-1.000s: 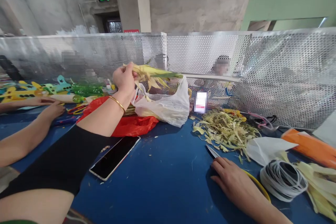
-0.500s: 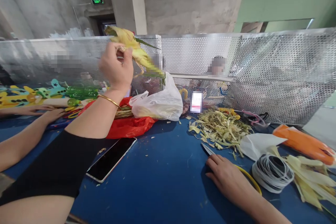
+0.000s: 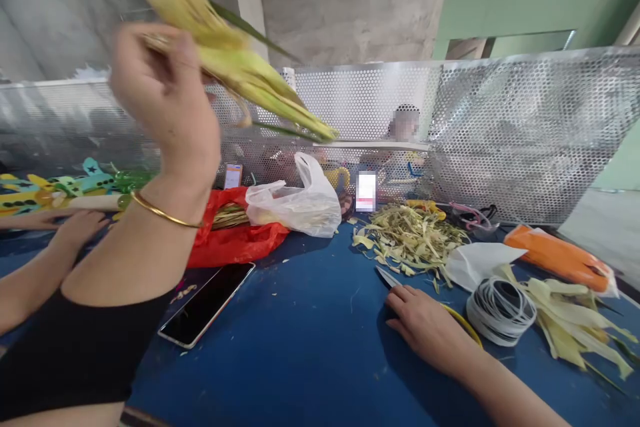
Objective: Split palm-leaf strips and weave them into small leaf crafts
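Raised at the upper left, my left hand is closed around a bundle of yellow-green corn husks, which points down to the right. My right hand lies low over a pair of scissors on the blue table, fingers curled on them. Their blade tips stick out ahead of the fingertips, and a yellow handle loop shows behind the hand; the middle part is hidden under the palm. Beyond the scissors sits a heap of husk scraps.
A phone lies on the blue table. Behind it are a red bag and a white plastic bag. At right are a white cord roll, loose husks and an orange packet. Another person's hands rest at left.
My left hand has lifted the husk bundle up, to the left and closer to the camera. The right hand stays on the scissors; the view has shifted slightly.
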The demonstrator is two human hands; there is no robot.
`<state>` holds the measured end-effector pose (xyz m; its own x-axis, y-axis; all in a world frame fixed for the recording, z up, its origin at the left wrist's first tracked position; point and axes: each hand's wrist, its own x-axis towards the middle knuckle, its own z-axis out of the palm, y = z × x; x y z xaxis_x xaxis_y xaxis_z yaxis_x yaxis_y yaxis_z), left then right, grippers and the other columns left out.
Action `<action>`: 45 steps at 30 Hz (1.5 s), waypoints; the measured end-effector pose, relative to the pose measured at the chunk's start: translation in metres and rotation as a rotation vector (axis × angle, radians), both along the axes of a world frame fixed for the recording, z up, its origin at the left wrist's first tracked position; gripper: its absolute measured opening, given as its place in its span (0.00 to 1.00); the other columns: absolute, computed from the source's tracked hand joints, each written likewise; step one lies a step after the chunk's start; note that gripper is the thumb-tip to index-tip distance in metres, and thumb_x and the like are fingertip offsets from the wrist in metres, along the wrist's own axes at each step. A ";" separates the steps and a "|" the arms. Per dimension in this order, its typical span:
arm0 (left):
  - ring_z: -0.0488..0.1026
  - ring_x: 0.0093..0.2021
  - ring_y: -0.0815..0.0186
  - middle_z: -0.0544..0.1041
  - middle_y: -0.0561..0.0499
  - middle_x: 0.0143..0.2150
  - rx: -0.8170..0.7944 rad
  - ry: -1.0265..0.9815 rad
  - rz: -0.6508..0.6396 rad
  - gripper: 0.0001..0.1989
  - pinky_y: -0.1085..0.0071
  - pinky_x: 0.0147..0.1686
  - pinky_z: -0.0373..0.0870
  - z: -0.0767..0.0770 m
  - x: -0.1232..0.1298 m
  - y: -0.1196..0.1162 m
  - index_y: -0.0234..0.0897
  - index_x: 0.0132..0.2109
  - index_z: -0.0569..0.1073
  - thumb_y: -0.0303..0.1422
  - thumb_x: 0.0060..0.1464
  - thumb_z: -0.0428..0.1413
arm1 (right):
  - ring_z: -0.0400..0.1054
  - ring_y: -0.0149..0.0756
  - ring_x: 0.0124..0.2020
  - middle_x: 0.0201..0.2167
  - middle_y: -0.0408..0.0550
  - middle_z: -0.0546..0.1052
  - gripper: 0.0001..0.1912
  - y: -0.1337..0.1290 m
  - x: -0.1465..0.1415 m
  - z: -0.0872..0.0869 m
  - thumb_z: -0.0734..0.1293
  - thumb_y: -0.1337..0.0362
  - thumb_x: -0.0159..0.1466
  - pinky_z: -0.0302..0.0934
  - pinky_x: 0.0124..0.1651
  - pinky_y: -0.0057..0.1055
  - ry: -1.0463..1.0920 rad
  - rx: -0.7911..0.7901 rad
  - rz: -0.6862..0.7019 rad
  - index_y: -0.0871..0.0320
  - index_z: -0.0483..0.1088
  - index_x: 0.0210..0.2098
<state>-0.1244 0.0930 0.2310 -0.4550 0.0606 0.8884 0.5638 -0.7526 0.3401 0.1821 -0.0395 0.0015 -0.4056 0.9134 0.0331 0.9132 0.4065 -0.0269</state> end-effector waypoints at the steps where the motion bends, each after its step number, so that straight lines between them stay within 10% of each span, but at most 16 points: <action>1: 0.68 0.31 0.76 0.70 0.55 0.34 -0.026 0.028 -0.129 0.07 0.77 0.34 0.68 -0.009 0.011 -0.003 0.31 0.42 0.69 0.32 0.62 0.52 | 0.68 0.44 0.42 0.41 0.52 0.73 0.05 -0.001 0.002 0.004 0.62 0.70 0.64 0.62 0.44 0.38 0.017 -0.014 -0.017 0.58 0.69 0.39; 7: 0.70 0.28 0.72 0.75 0.53 0.32 -0.416 0.131 -0.602 0.08 0.77 0.26 0.68 -0.094 0.078 -0.028 0.37 0.39 0.74 0.38 0.57 0.57 | 0.70 0.50 0.46 0.42 0.59 0.74 0.15 -0.013 0.028 0.018 0.59 0.73 0.59 0.61 0.44 0.40 -0.072 -0.079 -0.309 0.63 0.68 0.45; 16: 0.77 0.34 0.63 0.79 0.50 0.33 -0.982 -0.156 -0.805 0.12 0.75 0.25 0.71 -0.201 0.114 -0.030 0.36 0.39 0.75 0.39 0.50 0.58 | 0.73 0.55 0.40 0.39 0.65 0.76 0.28 -0.014 0.032 0.000 0.60 0.78 0.50 0.60 0.37 0.39 -0.126 -0.109 -0.330 0.68 0.65 0.52; 24: 0.79 0.32 0.64 0.80 0.45 0.30 -1.313 -0.480 -0.952 0.07 0.77 0.25 0.70 -0.221 0.111 -0.029 0.32 0.35 0.73 0.29 0.47 0.61 | 0.74 0.51 0.40 0.39 0.58 0.79 0.26 -0.020 0.033 0.014 0.61 0.72 0.54 0.61 0.36 0.36 0.141 -0.226 -0.311 0.59 0.68 0.52; 32: 0.79 0.32 0.64 0.81 0.42 0.33 -1.410 -0.566 -1.041 0.04 0.76 0.27 0.72 -0.232 0.109 -0.021 0.31 0.36 0.73 0.26 0.51 0.58 | 0.67 0.34 0.25 0.30 0.44 0.76 0.24 -0.021 0.032 0.031 0.72 0.59 0.52 0.61 0.26 0.27 1.005 -0.463 -0.273 0.53 0.72 0.49; 45: 0.78 0.31 0.66 0.81 0.43 0.37 -1.664 -0.527 -1.195 0.08 0.75 0.26 0.70 -0.233 0.119 -0.039 0.32 0.35 0.77 0.29 0.52 0.53 | 0.59 0.25 0.16 0.21 0.36 0.67 0.29 -0.005 0.025 0.013 0.78 0.52 0.47 0.53 0.17 0.22 1.603 -0.098 -0.505 0.53 0.65 0.44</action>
